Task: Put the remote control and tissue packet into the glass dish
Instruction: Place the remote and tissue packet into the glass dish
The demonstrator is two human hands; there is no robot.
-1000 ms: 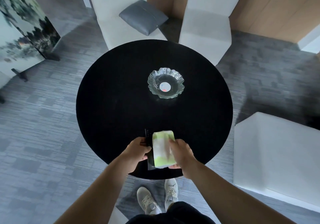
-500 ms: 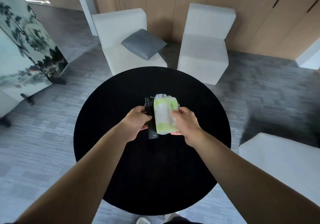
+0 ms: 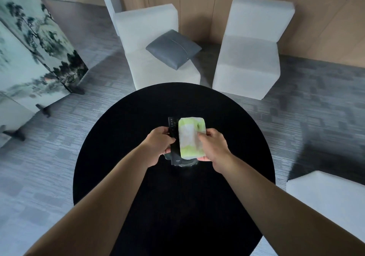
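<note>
Remote control (image 3: 173, 137) and tissue packet (image 3: 191, 138) sit side by side at the centre of the frame, above the middle of the round black table (image 3: 122, 137). A second ago both were held low near the table's near edge, with the glass dish lying well ahead; now they are over the dish, which suggests the carry is finished and only the setting down remains.

Left of centre, the left hand (image 3: 158, 143) is curled around the left edge of the remote, fingers closed on it, forearm reaching in from the lower left corner. The remote points away from the person, its button end toward the top of the frame.

Just right of it, the green and white packet overlaps the remote's right side. Only a sliver of the dish (image 3: 187, 163) shows beneath their lower ends; whether either item already touches the glass I cannot tell.

Right of centre, the right hand (image 3: 212, 147) pinches the packet's right edge, thumb on top, forearm stretching in from the lower right.
</note>
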